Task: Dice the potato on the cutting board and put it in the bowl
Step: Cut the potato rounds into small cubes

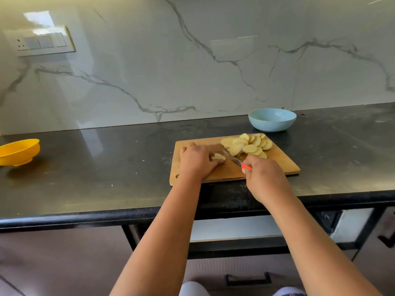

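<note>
While most of the potato already lies fanned out as slices (248, 145) on the far right part of the board (282, 165), one last piece (218, 156) sits nearer the middle, pinned under the fingertips of the left hand (197, 160). That hand is pressed down over it, fingers curled onto the piece, so only its right edge peeks out. Just to the right of it comes the knife (234, 160), its blade pointing up and left toward the piece, tip close beside it, long axis running diagonally from the orange handle at lower right. The right hand (264, 178) is clenched round that handle at the near edge of the board.

From where I stand, nothing is diced yet: these are round slices, and the bowl (272, 120), pale blue, stands apparently empty on the tabletop (106, 167) just behind the board's far right corner. The right hand is the nearer one to it, so I'd guess the cut bits go that way later. The next stroke turns on the blade meeting the piece just clear of the left fingertips, which sit very near. A yellow bowl (19, 151) waits well off to the left, not involved.
</note>
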Motion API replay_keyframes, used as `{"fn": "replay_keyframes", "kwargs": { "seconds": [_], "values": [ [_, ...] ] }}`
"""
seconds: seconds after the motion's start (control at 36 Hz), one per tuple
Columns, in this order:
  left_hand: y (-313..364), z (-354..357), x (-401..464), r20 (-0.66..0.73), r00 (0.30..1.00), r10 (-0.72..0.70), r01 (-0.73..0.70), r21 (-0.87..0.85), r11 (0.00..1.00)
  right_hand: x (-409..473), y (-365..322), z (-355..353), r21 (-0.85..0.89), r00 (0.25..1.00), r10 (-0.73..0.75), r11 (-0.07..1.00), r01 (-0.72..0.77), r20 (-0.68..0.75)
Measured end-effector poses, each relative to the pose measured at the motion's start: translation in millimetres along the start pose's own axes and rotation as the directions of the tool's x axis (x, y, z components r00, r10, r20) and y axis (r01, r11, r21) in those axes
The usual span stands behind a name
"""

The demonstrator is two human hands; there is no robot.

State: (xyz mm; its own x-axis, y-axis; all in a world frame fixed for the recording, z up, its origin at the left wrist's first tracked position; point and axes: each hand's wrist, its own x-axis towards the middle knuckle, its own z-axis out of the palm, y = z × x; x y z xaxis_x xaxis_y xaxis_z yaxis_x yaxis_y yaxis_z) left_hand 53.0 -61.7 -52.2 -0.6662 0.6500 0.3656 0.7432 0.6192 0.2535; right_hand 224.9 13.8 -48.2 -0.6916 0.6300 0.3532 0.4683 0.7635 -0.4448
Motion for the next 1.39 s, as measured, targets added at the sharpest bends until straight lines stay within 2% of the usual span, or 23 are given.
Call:
{"fn": "replay_keyframes", "kwargs": {
  "seconds": [0.08, 0.17, 0.53, 0.64, 0.69, 0.78, 0.97, 1.19, 1.39],
  "values": [
    [-1.3, 3.0, 2.0, 0.01, 1.0, 0.019, -0.018, -0.049, 0.999, 0.2, -5.2, -5.9, 0.039, 0.998, 0.032, 0.999, -0.034, 0.06],
    [-5.7, 3.1, 3.1, 0.014, 1.0, 0.025, -0.023, -0.108, 0.994, -1.5, -11.9, -9.7, -0.002, 0.993, 0.056, 0.998, -0.056, 0.106],
    [-4.6, 0.4, 1.2, 0.05, 0.999, 0.018, -0.014, -0.066, 0.998, -15.6, -46.2, -20.5, -0.195, 0.985, 0.096, 0.979, -0.067, 0.145],
    [-3.2, 0.1, 2.0, 0.056, 0.998, 0.019, -0.014, -0.089, 0.996, -1.7, -59.6, -28.0, -0.259, 0.93, 0.165, 0.963, -0.08, 0.328],
    [-1.6, -0.6, 1.9, 0.059, 0.998, 0.017, -0.011, -0.1, 0.995, 9.3, -65.8, -27.4, -0.273, 0.916, 0.162, 0.96, -0.061, 0.366],
    [-0.1, -2.1, 1.1, 0.057, 0.998, 0.014, -0.008, -0.104, 0.995, 21.4, -66.3, -18.5, -0.258, 0.933, 0.131, 0.965, -0.043, 0.336],
    [0.7, -2.9, -1.0, 0.057, 0.998, 0.008, -0.004, -0.074, 0.997, 3.6, -38.4, -30.7, -0.235, 0.924, 0.209, 0.962, -0.136, 0.319],
    [1.3, -5.4, -1.9, 0.089, 0.996, 0.022, -0.016, -0.062, 0.998, -19.8, -25.3, -39.6, -0.123, 0.989, 0.074, 0.991, -0.058, 0.129],
    [-0.1, -4.5, -1.7, 0.094, 0.995, 0.022, -0.016, -0.066, 0.998, -16.4, -32.4, -23.3, -0.14, 0.983, 0.082, 0.988, -0.059, 0.165]
  ]
}}
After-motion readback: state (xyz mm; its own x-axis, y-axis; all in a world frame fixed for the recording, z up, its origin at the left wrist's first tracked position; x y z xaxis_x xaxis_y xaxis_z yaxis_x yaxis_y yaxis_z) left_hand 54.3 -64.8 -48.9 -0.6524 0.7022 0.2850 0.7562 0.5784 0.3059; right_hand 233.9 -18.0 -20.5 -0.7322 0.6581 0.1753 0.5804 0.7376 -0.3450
